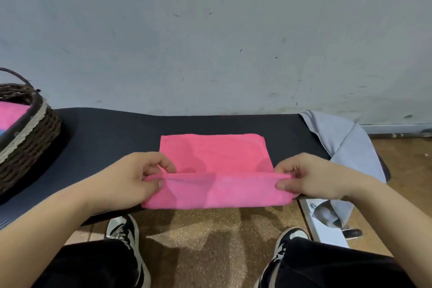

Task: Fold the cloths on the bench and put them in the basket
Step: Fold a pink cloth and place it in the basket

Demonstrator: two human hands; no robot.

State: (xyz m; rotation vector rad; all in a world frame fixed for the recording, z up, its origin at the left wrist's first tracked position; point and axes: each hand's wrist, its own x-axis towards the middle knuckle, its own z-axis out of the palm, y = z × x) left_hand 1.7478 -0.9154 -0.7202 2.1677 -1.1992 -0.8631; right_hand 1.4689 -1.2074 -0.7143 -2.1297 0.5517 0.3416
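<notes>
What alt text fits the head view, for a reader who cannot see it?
A person's left hand and right hand pinch a raised fold of a pink cloth on a dark bench. A wicker basket with pink fabric inside stands at left; a grey cloth drapes over the bench's right end.

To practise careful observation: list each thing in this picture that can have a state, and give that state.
pink cloth: flat on bench, near edge lifted
left hand: pinches its left corner
right hand: pinches its right corner
grey cloth: unfolded, draped over bench end
basket: pink fabric inside
</notes>
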